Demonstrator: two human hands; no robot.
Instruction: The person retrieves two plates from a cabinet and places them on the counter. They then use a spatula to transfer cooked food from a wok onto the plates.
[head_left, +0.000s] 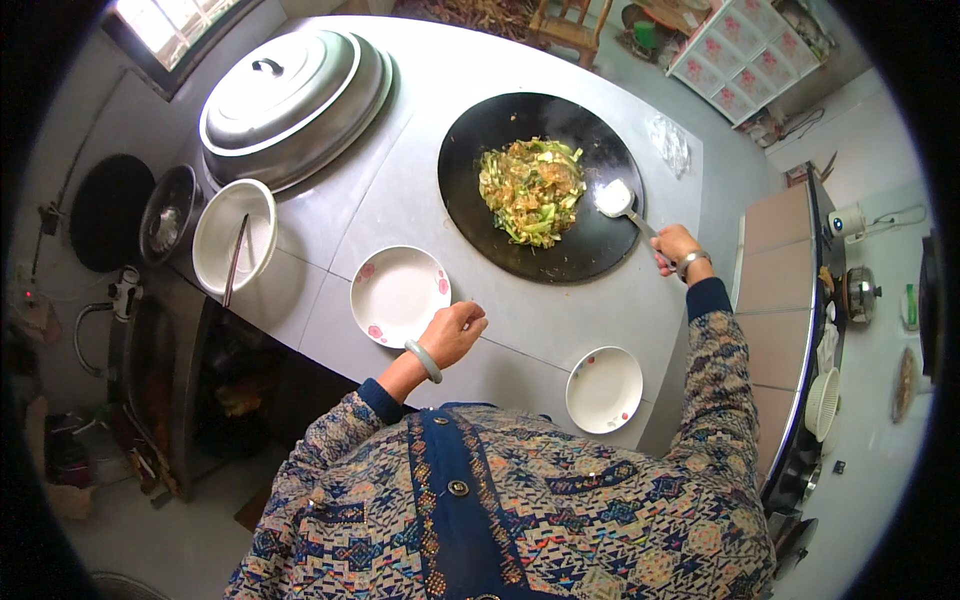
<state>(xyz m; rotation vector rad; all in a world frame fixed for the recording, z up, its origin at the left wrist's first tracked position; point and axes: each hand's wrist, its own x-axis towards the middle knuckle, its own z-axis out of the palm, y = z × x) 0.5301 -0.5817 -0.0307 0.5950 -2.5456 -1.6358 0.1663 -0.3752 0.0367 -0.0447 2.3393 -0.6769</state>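
Note:
My right hand (676, 251) grips the handle of a metal wok spatula (636, 219), whose bright head (615, 199) rests over the right side of a large black wok (476, 221). Chopped green vegetables mixed with translucent noodle-like strands (532, 191) are heaped in the middle of the wok. My left hand (457, 330) has its fingers curled, with nothing visible in them. It overlaps the lower right rim of a white plate with pink flowers (397, 292). Nearer my body, between the two arms, sits a smaller white dish (604, 391).
A domed metal lid (281, 97) occupies the counter's far left. At the left edge, a pale basin (259, 247) holds chopsticks (237, 259). Crumpled clear plastic (669, 146) lies right of the wok. A tiled cabinet (776, 292) stands beyond my right arm.

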